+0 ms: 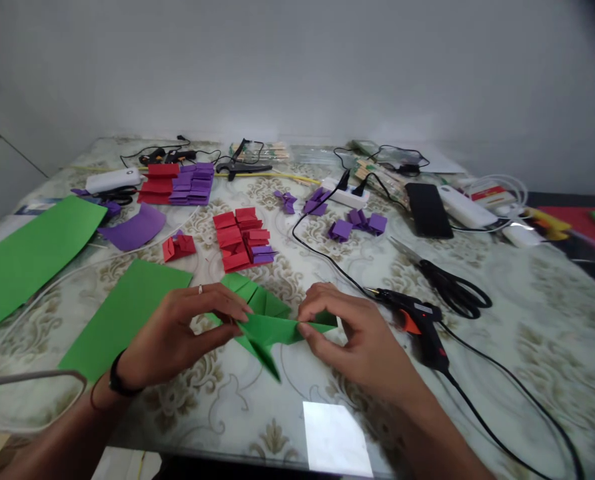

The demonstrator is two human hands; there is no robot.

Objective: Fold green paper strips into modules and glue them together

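Note:
A folded green paper piece (270,331) with pointed flaps lies just above the patterned table (527,333), between both hands. My left hand (177,333) pinches its left end, fingers pressed together; a ring is on one finger and a dark band on the wrist. My right hand (357,340) pinches its right end with thumb and fingers closed. More folded green paper (250,293) lies right behind the piece.
A black and orange glue gun (417,323) with its cord lies right of my right hand, black scissors (452,283) beyond it. Green sheets (122,317) lie at left. Red folded pieces (240,239), purple pieces (192,183), a phone (427,209) and a power strip (345,193) sit farther back.

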